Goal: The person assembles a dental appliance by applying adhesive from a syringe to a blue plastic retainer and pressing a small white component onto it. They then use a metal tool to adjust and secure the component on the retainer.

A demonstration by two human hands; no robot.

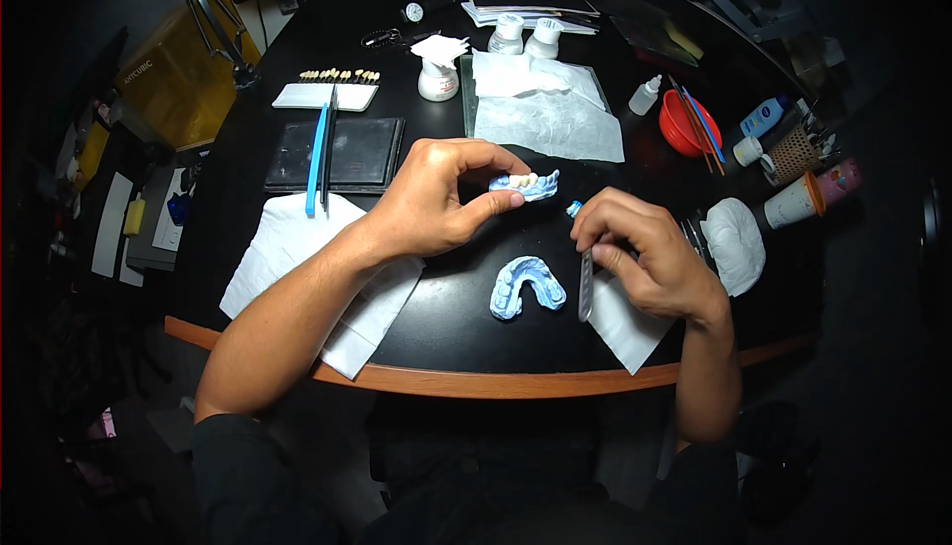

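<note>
My left hand [436, 198] pinches a small blue dental cast with pale teeth [529, 184] between thumb and fingers, held above the black table [446, 327]. My right hand [645, 252] grips a slim metal tool [585, 287] whose blue tip [574, 209] points toward the cast. A second blue arch-shaped dental cast [526, 285] lies on the table between my hands, untouched.
White tissues [288, 247] lie under my left forearm and under my right hand [625, 332]. A dark pad [362, 153], blue tool [317, 158], tooth shade strip [337, 76], white jars [438, 79], red bowl [684, 123], cups [793, 203] and a white lump [734, 242] stand around.
</note>
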